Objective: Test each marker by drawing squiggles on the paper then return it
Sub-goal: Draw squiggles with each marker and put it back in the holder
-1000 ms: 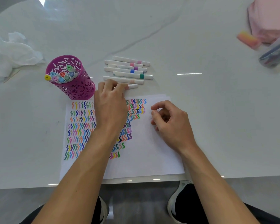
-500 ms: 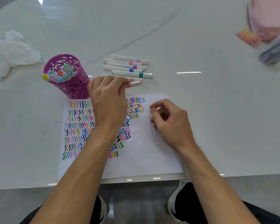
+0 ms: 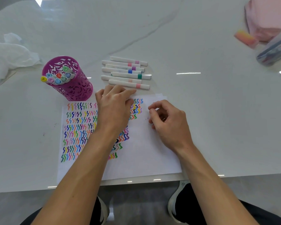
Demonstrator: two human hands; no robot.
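Note:
Several white markers with coloured bands lie side by side on the table; the nearest is a pink-banded marker (image 3: 131, 85). My left hand (image 3: 113, 108) sits just in front of it with fingers stretched out flat, holding nothing, fingertips close to the marker. The white paper (image 3: 144, 156) beneath carries rows of coloured squiggles, partly hidden by my left forearm. My right hand (image 3: 169, 122) rests on the paper's bare right part, fingers loosely curled and empty. A purple cut-out cup (image 3: 75, 90) at the left holds several capped markers.
A crumpled white tissue (image 3: 8, 54) lies at the far left. At the far right are a pink cloth (image 3: 266, 15), an orange-pink eraser (image 3: 245, 38) and a clear case (image 3: 276, 49). The table's front edge runs just below the paper.
My left hand carried the pink-banded marker up to the row, laid it down as the nearest one and let go, then drew back slightly. My right hand stayed in place.

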